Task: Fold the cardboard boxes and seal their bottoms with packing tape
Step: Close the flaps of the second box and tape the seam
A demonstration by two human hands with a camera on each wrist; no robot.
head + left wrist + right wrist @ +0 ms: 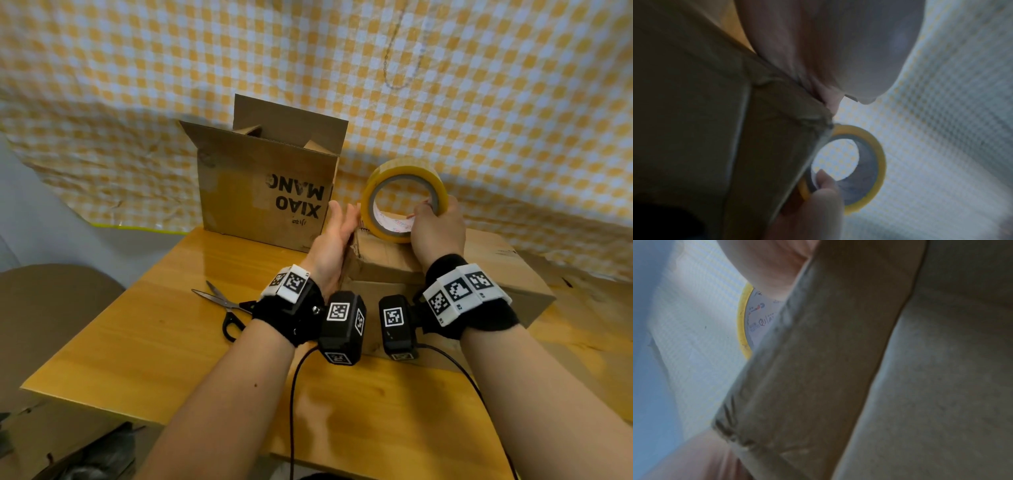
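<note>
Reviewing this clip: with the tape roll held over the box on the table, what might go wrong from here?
1. The left hand lies flat against the end of the near box without gripping; a pull on the tape roll by the right hand may shift the box.
2. The scissors lie open beside the left wrist; reaching blind could catch a blade.

Black wristbands (pixel 291 318) w/ white tag blocks, cabled black cams (pixel 342 325).

Scissors (pixel 224 308) handles partly behind left wrist; both wrist views blurred.
</note>
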